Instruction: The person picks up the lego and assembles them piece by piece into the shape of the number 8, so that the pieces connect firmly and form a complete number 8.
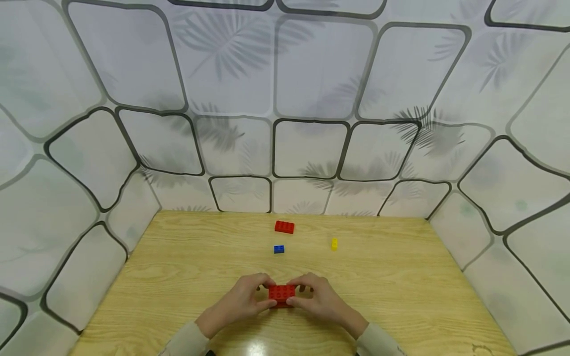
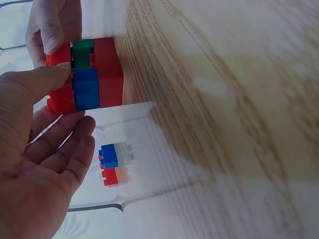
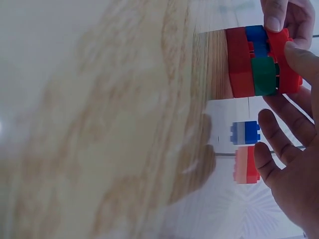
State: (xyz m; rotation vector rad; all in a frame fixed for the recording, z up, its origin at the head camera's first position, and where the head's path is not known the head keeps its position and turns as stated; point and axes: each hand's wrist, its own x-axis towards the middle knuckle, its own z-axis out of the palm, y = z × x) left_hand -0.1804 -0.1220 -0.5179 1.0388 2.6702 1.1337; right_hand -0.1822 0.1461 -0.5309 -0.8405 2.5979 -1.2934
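Note:
Both hands pinch a red brick (image 1: 281, 292) at its two ends, the left hand (image 1: 245, 299) on one side and the right hand (image 1: 321, 300) on the other. This brick tops a small stack. In the left wrist view a blue brick (image 2: 86, 92) and a green brick (image 2: 82, 54) sit side by side beneath it. Under those, a second red brick (image 2: 109, 74) forms the base on the table. In the right wrist view the top brick sits slightly askew, with studs showing in a narrow gap above the green brick (image 3: 263, 75).
Beyond the hands on the wooden table (image 1: 200, 252) lie a small blue brick (image 1: 278, 249), a larger red brick (image 1: 284, 227) and, to the right, a small yellow brick (image 1: 334, 244). Patterned white walls (image 1: 311, 148) enclose the table at the back and sides.

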